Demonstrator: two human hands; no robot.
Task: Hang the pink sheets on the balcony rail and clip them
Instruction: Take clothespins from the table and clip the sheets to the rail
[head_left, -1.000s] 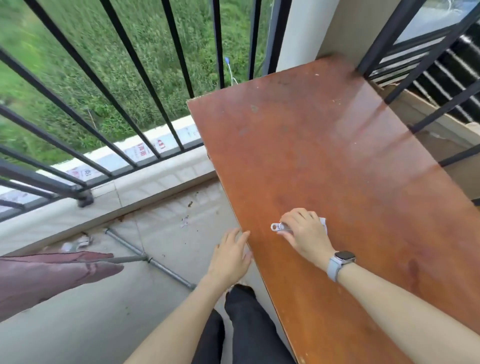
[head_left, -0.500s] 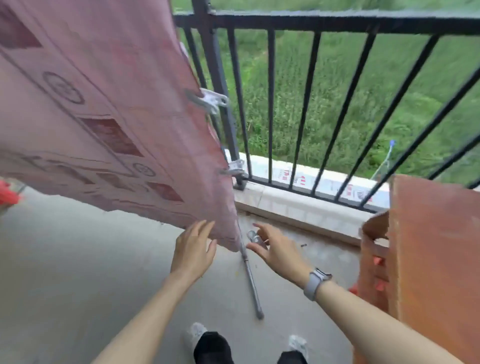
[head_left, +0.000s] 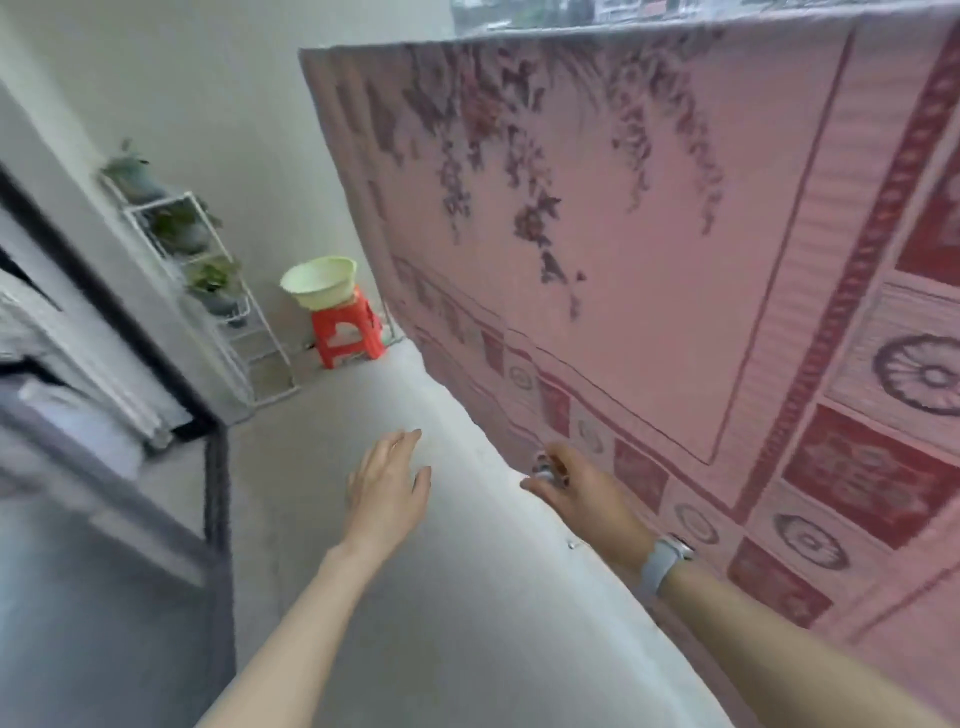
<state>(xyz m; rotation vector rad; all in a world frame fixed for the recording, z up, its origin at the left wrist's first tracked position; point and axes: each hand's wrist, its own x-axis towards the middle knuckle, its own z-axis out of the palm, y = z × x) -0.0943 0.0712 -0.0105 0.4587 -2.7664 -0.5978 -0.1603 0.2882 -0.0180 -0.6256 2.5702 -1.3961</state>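
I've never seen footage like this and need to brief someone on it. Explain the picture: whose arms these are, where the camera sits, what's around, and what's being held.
No machine here: a person wears a wide-angle camera on the head, looking forward and down, so the two bare arms reaching in from the bottom are their own. That lens bends straight lines.

The left hand is open, fingers spread, holding nothing. The right hand, with a pale grey watch on its wrist, is closed around a small shiny metal object; it is too blurred to name for certain, possibly a clip.

On the right hangs the large pink patterned sheet, draped from above almost to the grey concrete floor. In the far corner, a pale green plastic basin sits on a red plastic stool, beside a white wire rack of potted plants.
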